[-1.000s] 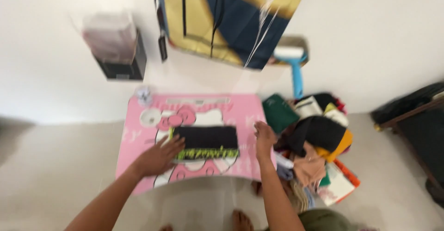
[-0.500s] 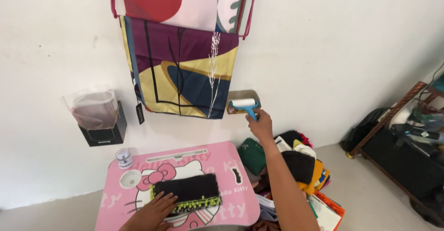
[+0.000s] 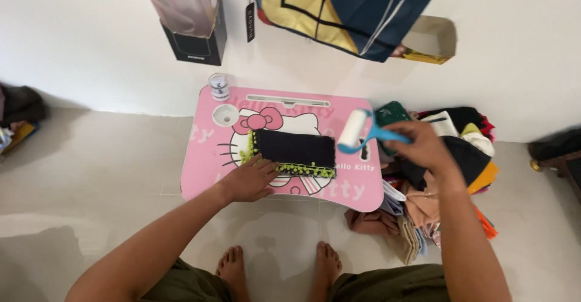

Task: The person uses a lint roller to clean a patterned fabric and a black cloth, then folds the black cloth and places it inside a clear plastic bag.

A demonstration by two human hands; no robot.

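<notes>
Lint roller point(image 3: 353, 130) gripped in raised right hand point(image 3: 423, 146), left hand point(image 3: 248, 179) flat on black cloth point(image 3: 295, 149)

The left arm reaches forward from the lower left, forearm bare, wrist straight. The left hand point(image 3: 249, 180) lies palm down with the fingers spread a little and the fingertips pressed flat ahead of it. The right arm comes up from the lower right, elbow bent, forearm angled inward. The right hand point(image 3: 423, 146) is held raised, knuckles up, fingers curled closed around a slim handle; the thumb appears tucked underneath, though it is mostly hidden. Both bare feet stand together between the two arms, toes pointing forward.
</notes>
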